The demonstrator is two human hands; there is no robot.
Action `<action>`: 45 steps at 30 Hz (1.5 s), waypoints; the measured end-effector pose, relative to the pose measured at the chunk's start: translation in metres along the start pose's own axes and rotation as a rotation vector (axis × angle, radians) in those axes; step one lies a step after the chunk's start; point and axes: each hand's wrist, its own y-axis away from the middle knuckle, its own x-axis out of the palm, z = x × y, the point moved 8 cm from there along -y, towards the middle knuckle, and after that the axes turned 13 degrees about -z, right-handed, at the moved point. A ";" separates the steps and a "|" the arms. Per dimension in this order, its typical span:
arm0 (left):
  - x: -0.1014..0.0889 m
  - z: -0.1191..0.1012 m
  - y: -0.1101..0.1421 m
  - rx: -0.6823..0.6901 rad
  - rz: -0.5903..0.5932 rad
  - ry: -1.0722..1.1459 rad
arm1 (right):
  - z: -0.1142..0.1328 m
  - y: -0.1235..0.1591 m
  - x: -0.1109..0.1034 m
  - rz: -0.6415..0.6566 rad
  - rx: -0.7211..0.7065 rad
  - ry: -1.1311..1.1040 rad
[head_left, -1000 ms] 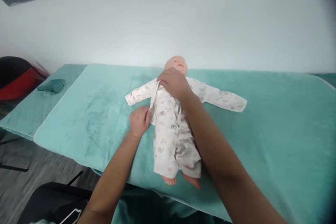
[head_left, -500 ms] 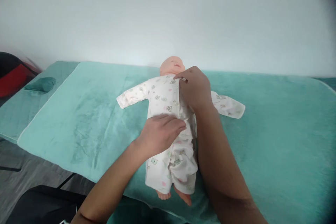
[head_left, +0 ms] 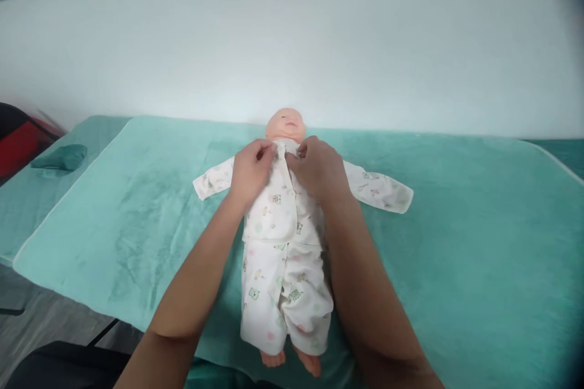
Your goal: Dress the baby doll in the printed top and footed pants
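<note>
A baby doll [head_left: 285, 124] lies on its back, head toward the wall. It wears a white printed jacket [head_left: 270, 213] with long sleeves spread to both sides, and matching trousers [head_left: 262, 298] with bare feet showing below. At the collar, my left hand [head_left: 252, 171] pinches the jacket's front edge with thumb and fingers. My right hand [head_left: 320, 169] grips the opposite front edge near the neck, its fingers closed. The two edges meet or overlap down the chest; whether any fastening is closed there I cannot tell.
A green plush cover [head_left: 465, 255] lies over the padded table, which has a face hole [head_left: 60, 159] at its left end. Behind stands a white wall [head_left: 292, 42]. A black and red object [head_left: 20, 140] is at far left, a dark seat [head_left: 59, 368] at lower left.
My left hand has moved up from the doll's waist to the collar and now pinches the jacket there. My right hand stays near the neck. The view has shifted slightly.
</note>
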 end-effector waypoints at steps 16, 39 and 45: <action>0.038 0.018 -0.026 -0.054 -0.029 0.060 | -0.014 -0.007 0.005 -0.112 0.204 -0.574; 0.049 0.034 -0.026 -0.278 0.128 0.247 | -0.006 -0.008 0.010 -0.078 -0.009 -0.626; 0.050 0.038 -0.028 -0.323 0.128 0.312 | -0.004 -0.008 0.013 0.045 -0.006 -0.669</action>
